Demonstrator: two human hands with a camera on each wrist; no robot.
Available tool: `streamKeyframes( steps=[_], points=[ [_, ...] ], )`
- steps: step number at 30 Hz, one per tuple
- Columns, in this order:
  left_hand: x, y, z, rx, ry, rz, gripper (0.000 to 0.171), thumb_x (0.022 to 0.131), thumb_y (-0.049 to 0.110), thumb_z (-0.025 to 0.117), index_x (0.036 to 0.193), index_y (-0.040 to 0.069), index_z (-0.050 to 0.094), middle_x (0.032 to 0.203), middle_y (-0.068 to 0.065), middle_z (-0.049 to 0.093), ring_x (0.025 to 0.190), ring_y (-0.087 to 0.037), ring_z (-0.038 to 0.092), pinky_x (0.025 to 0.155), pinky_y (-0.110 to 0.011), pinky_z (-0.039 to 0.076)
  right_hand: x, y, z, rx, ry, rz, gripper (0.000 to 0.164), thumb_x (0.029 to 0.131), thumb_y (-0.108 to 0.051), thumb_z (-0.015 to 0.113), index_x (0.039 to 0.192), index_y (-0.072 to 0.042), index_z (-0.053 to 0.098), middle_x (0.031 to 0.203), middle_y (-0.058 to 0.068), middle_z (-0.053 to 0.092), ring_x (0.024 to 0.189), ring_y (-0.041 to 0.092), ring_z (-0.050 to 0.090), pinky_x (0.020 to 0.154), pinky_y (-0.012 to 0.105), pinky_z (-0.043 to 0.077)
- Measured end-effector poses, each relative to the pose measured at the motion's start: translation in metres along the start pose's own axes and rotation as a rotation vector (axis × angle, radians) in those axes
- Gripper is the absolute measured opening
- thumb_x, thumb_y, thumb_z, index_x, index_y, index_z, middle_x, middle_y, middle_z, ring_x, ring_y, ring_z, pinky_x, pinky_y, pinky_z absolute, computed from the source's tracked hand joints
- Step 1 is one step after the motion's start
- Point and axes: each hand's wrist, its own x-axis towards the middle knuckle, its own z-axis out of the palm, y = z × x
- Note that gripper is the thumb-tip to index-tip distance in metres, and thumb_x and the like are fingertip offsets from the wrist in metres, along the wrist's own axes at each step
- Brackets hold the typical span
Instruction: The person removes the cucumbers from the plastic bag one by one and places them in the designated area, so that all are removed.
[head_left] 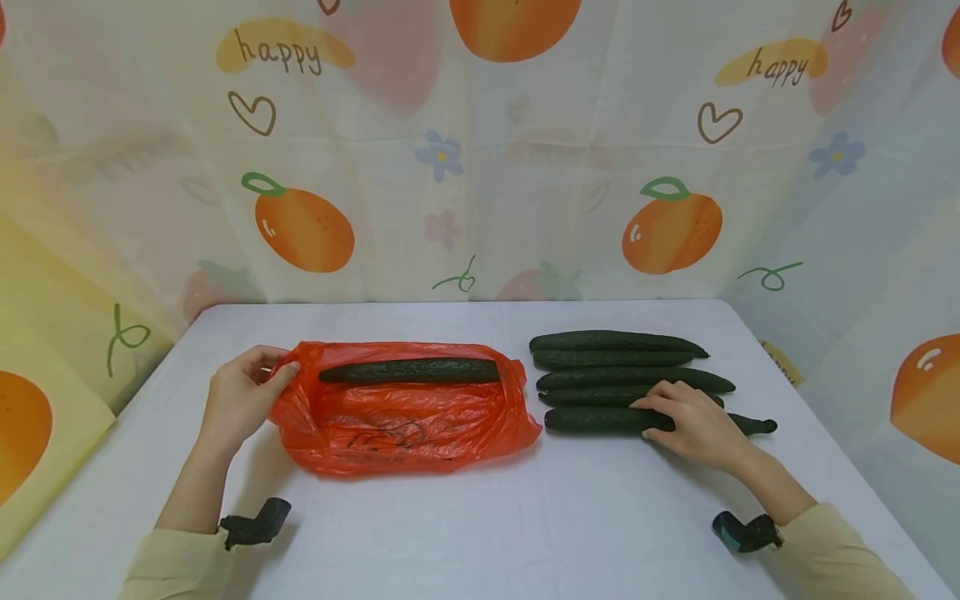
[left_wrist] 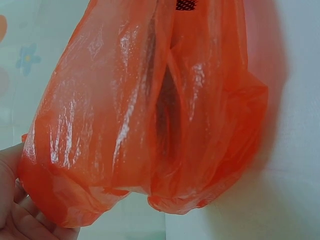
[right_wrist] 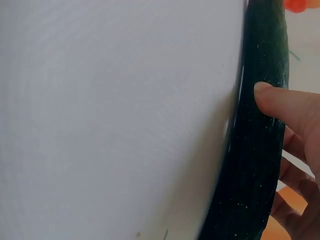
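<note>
A red plastic bag (head_left: 405, 425) lies spread on the left half of the table, its translucent film filling the left wrist view. My left hand (head_left: 243, 392) pinches the bag's left edge between thumb and fingers. One dark green cucumber (head_left: 408, 371) lies lengthwise within the bag. To the right, several more cucumbers (head_left: 611, 342) lie side by side. My right hand (head_left: 693, 421) grips the nearest cucumber (head_left: 592, 421) of that row around its middle. In the right wrist view the thumb presses on this cucumber (right_wrist: 250, 165), with the other fingers behind it.
The white table (head_left: 480, 533) ends at a back edge against a hanging cloth (head_left: 525, 225) printed with oranges and flowers. Each wrist wears a small black camera (head_left: 255, 523). The bag's right end sits close to the left tips of the cucumber row.
</note>
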Motion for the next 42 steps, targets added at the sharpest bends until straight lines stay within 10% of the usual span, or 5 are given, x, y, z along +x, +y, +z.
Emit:
streamKeyframes(
  steps=[33,42],
  points=[
    [0.000,0.002,0.001,-0.008,-0.026,-0.025,0.031,0.091,0.031,0.055,0.109,0.006,0.060,0.099,-0.016,0.062,0.073,-0.018,0.053,0.054,-0.020,0.051,0.004,-0.011,-0.006,0.035,-0.166,0.087,0.038,0.068,-0.016,0.080,0.104,-0.016,0.064,0.094,-0.003,0.059,0.087,0.018,0.056,0.069,0.036,0.048],
    [0.000,0.002,0.000,-0.008,-0.025,-0.026,0.031,0.091,0.032,0.055,0.109,0.006,0.060,0.099,-0.016,0.062,0.073,-0.018,0.053,0.054,-0.020,0.051,0.008,-0.010,-0.003,-0.004,-0.091,0.047,0.040,0.063,-0.013,0.083,0.099,-0.015,0.066,0.089,-0.003,0.058,0.079,0.016,0.054,0.062,0.030,0.045]
  ],
)
